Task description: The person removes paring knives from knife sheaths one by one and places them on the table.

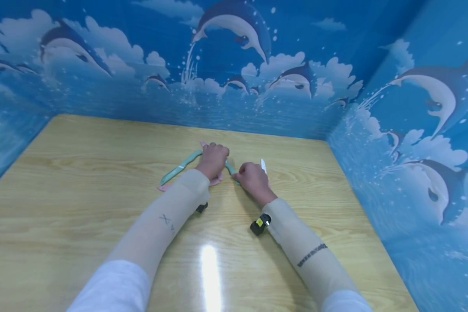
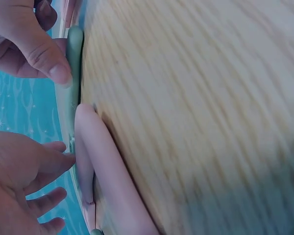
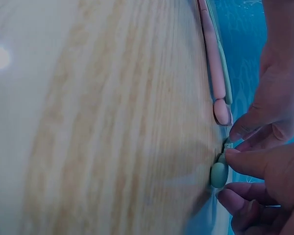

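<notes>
In the head view a slim green knife (image 1: 231, 168) lies on the table between my two hands. My right hand (image 1: 252, 178) pinches its near end; the left wrist view shows this thumb on the green handle (image 2: 73, 73). At the other end, the fingertips of my left hand (image 1: 213, 160) pinch it where a pale part shows. Another green knife (image 1: 179, 168) with a pale band lies left of my left hand. Pink knives (image 2: 110, 166) lie beside and under that hand, partly hidden. A white blade (image 1: 263, 166) pokes out behind my right hand, its handle mostly hidden.
The wood-grain table (image 1: 101, 208) ends at a blue dolphin-print curtain (image 1: 218, 104) behind and at both sides. A light reflection shines on the near part of the table. Small black cameras (image 1: 259, 225) sit on my wrists.
</notes>
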Demonstrator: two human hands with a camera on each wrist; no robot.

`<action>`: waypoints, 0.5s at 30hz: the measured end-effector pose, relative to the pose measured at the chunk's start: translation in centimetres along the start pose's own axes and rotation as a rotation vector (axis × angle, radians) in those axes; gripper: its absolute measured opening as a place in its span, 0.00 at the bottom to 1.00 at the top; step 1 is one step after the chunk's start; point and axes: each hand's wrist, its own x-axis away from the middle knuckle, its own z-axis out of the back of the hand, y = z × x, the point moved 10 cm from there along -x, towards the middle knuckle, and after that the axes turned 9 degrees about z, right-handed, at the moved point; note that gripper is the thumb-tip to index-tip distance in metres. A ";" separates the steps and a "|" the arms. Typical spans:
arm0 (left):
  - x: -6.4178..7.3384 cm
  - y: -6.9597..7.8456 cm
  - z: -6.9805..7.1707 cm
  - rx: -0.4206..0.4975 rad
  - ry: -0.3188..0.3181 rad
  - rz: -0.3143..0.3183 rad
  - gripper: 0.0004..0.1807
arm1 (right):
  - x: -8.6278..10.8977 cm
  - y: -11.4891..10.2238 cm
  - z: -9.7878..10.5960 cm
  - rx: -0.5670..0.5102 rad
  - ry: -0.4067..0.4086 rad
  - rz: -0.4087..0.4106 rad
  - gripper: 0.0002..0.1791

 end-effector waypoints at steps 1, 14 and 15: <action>-0.2 -0.1 -0.1 -0.009 -0.008 0.014 0.36 | 0.0 0.0 0.0 0.002 -0.001 -0.004 0.16; -1.4 -0.7 -1.5 -0.180 -0.116 0.107 0.28 | -0.1 0.0 -0.5 0.025 -0.013 -0.041 0.15; -1.4 -0.7 -1.4 -0.181 -0.118 0.103 0.29 | -0.2 0.0 -0.6 0.026 -0.015 -0.042 0.15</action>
